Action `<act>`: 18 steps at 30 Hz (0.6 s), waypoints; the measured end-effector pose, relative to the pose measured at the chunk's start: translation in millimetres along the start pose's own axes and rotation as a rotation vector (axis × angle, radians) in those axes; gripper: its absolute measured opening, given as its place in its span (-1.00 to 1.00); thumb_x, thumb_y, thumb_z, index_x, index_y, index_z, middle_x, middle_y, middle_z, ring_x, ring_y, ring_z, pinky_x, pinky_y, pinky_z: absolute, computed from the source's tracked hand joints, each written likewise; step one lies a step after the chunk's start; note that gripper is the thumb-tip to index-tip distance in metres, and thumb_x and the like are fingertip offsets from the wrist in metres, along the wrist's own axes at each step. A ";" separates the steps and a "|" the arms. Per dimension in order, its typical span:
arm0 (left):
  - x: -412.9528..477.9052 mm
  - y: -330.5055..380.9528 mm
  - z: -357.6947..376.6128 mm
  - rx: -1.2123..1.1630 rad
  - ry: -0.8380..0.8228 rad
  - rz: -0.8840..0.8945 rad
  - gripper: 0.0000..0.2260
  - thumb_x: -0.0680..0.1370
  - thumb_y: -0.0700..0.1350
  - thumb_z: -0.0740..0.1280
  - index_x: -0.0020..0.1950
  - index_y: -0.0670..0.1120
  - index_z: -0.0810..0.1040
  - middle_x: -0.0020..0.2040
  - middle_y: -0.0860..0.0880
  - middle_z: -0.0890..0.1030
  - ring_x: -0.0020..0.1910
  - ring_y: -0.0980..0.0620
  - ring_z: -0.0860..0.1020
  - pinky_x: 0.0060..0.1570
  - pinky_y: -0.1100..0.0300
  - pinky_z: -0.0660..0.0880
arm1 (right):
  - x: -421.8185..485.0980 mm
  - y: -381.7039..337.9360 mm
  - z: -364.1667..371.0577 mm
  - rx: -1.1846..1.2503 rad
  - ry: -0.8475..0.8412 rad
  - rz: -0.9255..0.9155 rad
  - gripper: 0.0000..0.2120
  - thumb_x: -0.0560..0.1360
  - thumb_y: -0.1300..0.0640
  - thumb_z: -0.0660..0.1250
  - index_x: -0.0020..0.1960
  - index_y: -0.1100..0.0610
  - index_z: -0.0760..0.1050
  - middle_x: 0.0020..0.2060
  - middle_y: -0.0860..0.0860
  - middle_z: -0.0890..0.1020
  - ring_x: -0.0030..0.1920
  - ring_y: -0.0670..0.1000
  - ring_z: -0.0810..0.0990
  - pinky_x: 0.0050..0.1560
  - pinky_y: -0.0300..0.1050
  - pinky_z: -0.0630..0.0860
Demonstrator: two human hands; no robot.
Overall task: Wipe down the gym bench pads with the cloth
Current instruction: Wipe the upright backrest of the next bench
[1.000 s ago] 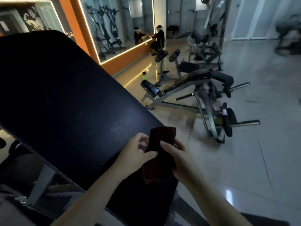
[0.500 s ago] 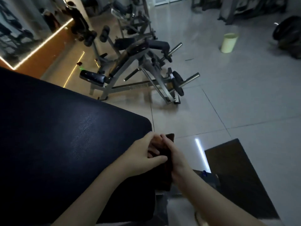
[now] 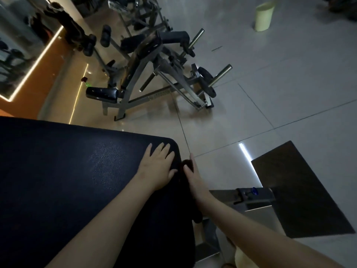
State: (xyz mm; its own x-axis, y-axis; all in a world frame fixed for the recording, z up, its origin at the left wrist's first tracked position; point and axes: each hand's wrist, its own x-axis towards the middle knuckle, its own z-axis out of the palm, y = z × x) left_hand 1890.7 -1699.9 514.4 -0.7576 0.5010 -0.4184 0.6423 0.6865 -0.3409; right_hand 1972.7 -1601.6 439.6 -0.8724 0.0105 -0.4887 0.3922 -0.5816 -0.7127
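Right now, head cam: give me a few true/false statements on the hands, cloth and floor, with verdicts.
1. The left hand lies flat on the pad. True.
2. The cloth is under the left hand. False: it sits at the pad's side edge, against the right hand.
3. A pale bin stands upright on the floor. True.
4. The dark mat lies on top of the pad. False: it lies on the floor, right of the pad.
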 end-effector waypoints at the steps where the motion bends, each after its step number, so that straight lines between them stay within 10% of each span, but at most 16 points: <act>1: 1.8 -2.9 0.7 0.003 0.002 0.008 -0.43 0.66 0.18 0.05 0.61 -0.03 0.05 0.63 -0.07 -0.06 0.60 -0.02 -0.11 0.54 -0.10 -0.20 | 4.2 1.2 -0.3 -0.103 -0.002 -0.072 -0.44 0.69 0.02 0.09 0.61 -0.12 -0.08 0.48 -0.05 0.25 0.47 0.01 0.25 0.30 -0.17 0.29; 7: 10.7 -22.2 -0.9 -0.027 -0.006 0.069 -0.41 0.64 0.23 0.05 0.61 0.03 0.05 0.63 -0.03 -0.09 0.59 0.03 -0.12 0.54 -0.04 -0.20 | 53.5 -7.6 -36.2 -0.082 0.218 -0.022 -0.61 0.69 -0.02 0.07 0.50 -0.01 0.22 0.39 0.14 0.41 0.30 0.15 0.44 0.27 0.12 0.45; 12: 20.4 -21.2 7.7 0.007 0.065 0.075 -0.34 0.53 0.27 -0.11 0.54 0.02 0.30 0.58 -0.09 0.19 0.57 -0.05 0.14 0.49 -0.10 -0.12 | 53.7 5.0 -5.4 -0.161 -0.047 -0.027 -0.60 0.68 -0.04 0.08 0.51 -0.12 0.16 0.32 -0.11 0.42 0.31 -0.03 0.42 0.28 -0.06 0.42; 18: 23.9 -18.8 14.9 0.048 0.067 0.049 -0.22 0.43 0.24 -0.37 0.62 -0.04 -0.13 0.62 -0.04 -0.15 0.59 0.00 -0.18 0.51 -0.15 -0.25 | 98.6 -13.2 7.9 -0.176 0.014 -0.069 -0.64 0.69 0.05 0.12 0.46 0.09 0.29 0.34 0.02 0.46 0.30 -0.05 0.47 0.34 -0.13 0.42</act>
State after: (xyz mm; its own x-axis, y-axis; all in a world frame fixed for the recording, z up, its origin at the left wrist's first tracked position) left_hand 1862.2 -1708.7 498.2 -0.7302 0.5685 -0.3790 0.6824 0.6349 -0.3623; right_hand 1879.2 -1599.3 404.8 -0.8952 0.0576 -0.4420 0.3779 -0.4279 -0.8211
